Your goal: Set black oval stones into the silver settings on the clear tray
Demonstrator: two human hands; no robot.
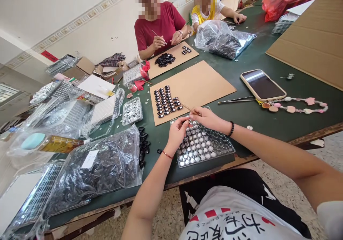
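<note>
Over the near edge of the clear tray (206,143) with round silvery pieces, my left hand (178,130) pinches a small black piece (188,122). Beside it on the right, my right hand (205,119) is closed around a thin wooden stick (189,108), which points up and left. Rows of black pieces with pale ovals (166,102) lie on the left part of a cardboard sheet (198,86). A small clear box of white pieces (132,111) stands to its left, above loose black pieces (143,143).
A big bag of black pieces (99,172) fills the near left. On the right are a phone (264,85) with a beaded strap, tweezers (237,100) and a large cardboard flap (311,36). Two people sit across the table, one working at another cardboard sheet (177,59).
</note>
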